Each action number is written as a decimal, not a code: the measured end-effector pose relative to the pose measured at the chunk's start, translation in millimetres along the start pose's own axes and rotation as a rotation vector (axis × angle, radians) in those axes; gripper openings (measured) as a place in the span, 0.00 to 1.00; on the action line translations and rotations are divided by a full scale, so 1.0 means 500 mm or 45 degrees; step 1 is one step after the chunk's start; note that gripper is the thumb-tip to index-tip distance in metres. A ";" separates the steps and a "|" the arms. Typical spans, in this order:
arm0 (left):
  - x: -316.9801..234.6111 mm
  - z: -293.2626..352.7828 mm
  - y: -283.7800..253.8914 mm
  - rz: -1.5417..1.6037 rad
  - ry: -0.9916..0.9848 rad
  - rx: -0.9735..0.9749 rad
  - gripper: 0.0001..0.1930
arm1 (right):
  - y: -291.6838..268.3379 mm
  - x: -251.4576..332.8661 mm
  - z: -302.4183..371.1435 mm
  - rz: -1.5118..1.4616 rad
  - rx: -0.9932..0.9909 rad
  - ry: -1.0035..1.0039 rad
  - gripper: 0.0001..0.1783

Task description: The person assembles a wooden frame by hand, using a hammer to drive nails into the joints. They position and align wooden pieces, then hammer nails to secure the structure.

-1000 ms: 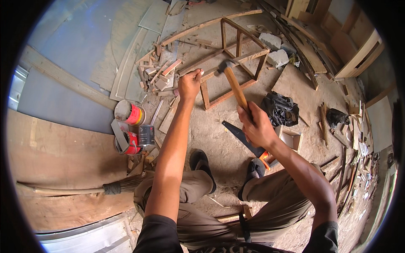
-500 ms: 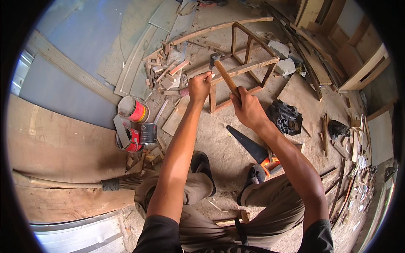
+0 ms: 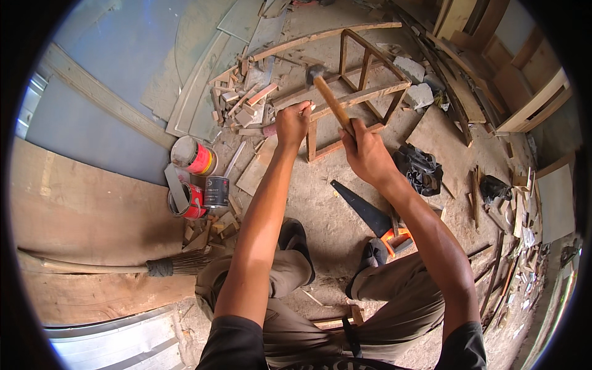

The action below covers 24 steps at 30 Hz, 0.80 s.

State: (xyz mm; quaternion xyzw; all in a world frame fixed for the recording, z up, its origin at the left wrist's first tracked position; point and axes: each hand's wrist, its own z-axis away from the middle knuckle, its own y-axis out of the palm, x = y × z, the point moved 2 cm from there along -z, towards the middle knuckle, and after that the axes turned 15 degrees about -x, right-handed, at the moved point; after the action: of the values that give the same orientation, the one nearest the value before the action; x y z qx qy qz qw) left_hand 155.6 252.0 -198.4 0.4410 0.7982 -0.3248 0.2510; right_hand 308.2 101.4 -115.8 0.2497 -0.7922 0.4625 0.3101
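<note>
My right hand (image 3: 370,154) is wrapped round the wooden handle of a hammer (image 3: 333,103). Its dark head hangs just beyond my left hand (image 3: 292,125), apart from it. The fingers of my left hand are pinched together at the near left corner of a wooden frame (image 3: 364,94). Something small and pale shows at the fingertips, too small to make out. The frame is built of thin brown bars and stands on the floor ahead of me. Part of its corner is hidden behind my left hand.
A handsaw (image 3: 361,206) with an orange handle lies near my feet, beside a black plastic bag (image 3: 418,169). Paint cans (image 3: 196,159) stand at left, near a broom (image 3: 161,269). Wood offcuts (image 3: 246,108) are heaped beyond them. Concrete lumps (image 3: 419,95) lie right of the frame.
The hammer's head has lifted away from the frame's corner, and my right hand has shifted slightly to the right. My left hand stays pinched in nearly the same place.
</note>
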 end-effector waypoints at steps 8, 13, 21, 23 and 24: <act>-0.013 0.000 -0.001 -0.123 -0.002 0.052 0.10 | 0.007 -0.012 0.006 0.039 -0.022 0.005 0.14; 0.002 -0.001 -0.003 -0.035 -0.007 0.001 0.10 | 0.006 -0.010 -0.001 0.033 0.004 -0.039 0.14; 0.004 0.000 -0.001 -0.032 -0.004 -0.007 0.09 | 0.005 -0.009 -0.009 0.027 0.066 -0.060 0.15; 0.000 0.001 0.000 -0.053 -0.007 0.014 0.09 | -0.001 -0.001 -0.004 -0.017 -0.005 -0.068 0.15; 0.002 -0.001 0.000 -0.055 0.009 0.012 0.09 | -0.003 0.005 -0.003 -0.041 -0.038 -0.075 0.15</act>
State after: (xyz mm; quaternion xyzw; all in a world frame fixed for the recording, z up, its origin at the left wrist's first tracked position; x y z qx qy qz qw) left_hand 155.2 252.8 -198.7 0.4259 0.8068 -0.3324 0.2391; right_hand 308.1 101.6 -112.7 0.2714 -0.8036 0.4381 0.2976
